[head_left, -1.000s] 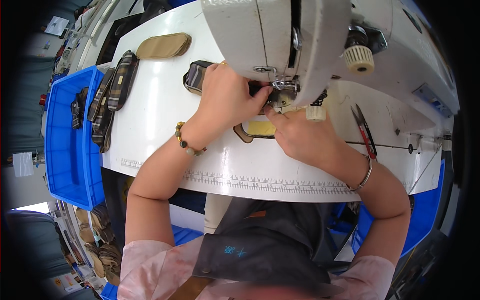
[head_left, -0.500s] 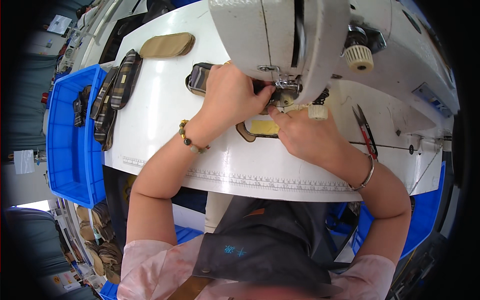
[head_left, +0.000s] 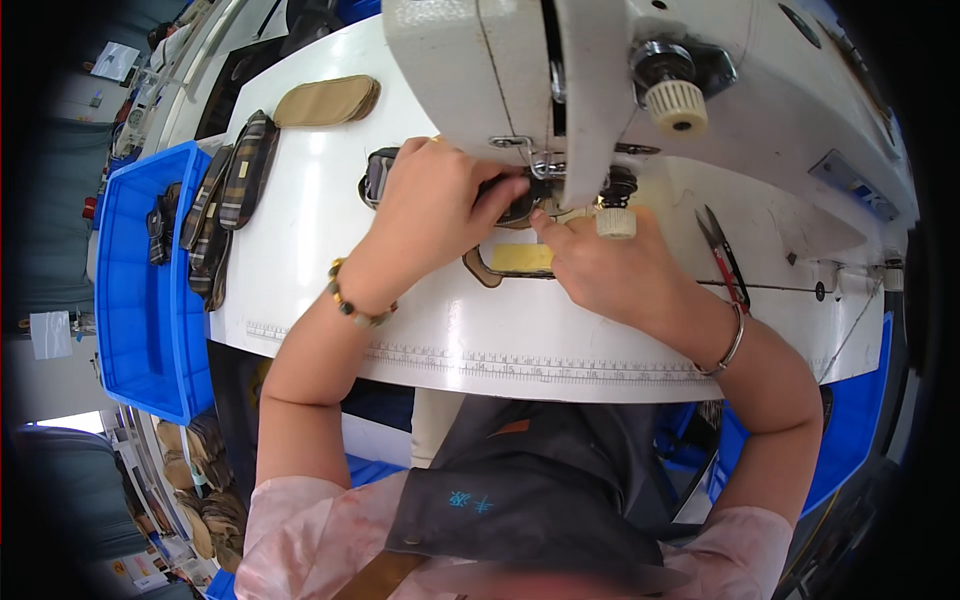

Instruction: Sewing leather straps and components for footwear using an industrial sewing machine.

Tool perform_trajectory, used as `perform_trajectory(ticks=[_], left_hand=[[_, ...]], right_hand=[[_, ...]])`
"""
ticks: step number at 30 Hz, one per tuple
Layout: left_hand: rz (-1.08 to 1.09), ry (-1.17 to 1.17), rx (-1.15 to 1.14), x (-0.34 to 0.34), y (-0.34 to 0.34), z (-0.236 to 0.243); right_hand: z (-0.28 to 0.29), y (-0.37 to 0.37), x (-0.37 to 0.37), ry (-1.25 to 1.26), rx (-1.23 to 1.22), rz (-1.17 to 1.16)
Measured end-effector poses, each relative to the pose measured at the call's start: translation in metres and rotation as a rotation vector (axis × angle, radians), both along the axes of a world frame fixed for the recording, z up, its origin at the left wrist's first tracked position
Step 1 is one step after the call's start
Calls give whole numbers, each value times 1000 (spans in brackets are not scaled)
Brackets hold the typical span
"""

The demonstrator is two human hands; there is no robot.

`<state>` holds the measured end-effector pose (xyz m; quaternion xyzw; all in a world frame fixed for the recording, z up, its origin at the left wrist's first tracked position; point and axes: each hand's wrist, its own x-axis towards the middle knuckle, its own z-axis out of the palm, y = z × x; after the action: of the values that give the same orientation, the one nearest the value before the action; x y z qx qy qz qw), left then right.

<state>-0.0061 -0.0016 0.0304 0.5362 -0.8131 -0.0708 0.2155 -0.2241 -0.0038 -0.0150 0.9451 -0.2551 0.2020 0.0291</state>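
My left hand (head_left: 430, 205), bent at the thumb and fingers, grips a dark fabric pouch (head_left: 380, 172) with grey stripes under the sewing machine (head_left: 500, 70), its thumb near the presser foot (head_left: 548, 178). Just right of it, my right hand (head_left: 610, 265) has its index fingertip on the piece's brown edge beside the needle area, other fingers curled. Fingers and machine head hide much of the piece. Below both fingertips lies a yellow strip (head_left: 520, 258) within a tan-edged opening.
A tan oval stack (head_left: 325, 100) and striped pouches (head_left: 245, 170) lie on the white table (head_left: 450, 330), left. Red-handled snips (head_left: 728, 260) lie right. A blue bin (head_left: 140, 280) stands at the left edge, another (head_left: 840, 450) below the right. Brown pieces (head_left: 195, 480) are piled lower left.
The view has shifted slightly, the machine head appearing further left. My left hand appears a little further left and lower; more of the brown edge shows by my right fingertip.
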Motion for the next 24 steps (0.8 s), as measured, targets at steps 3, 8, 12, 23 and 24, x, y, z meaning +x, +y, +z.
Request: perform_trajectory(ticks=[3,8,12,23,24], left_hand=[[-120,-104,-47,9,16,12],[-172,-211,-167,24,2,8],[-201,-97,-280,18,3,4],[-172,-182,-276,23,-3,-3],[-147,-273,-221,21,0,-1]], right_hand=[[-9,-5,0,-50,34,46],[-7,-7,5,-87,79,35],[-2,-8,9,-207,150,23],[6,10,7,-171,220,184],[6,10,6,-159,116,191]])
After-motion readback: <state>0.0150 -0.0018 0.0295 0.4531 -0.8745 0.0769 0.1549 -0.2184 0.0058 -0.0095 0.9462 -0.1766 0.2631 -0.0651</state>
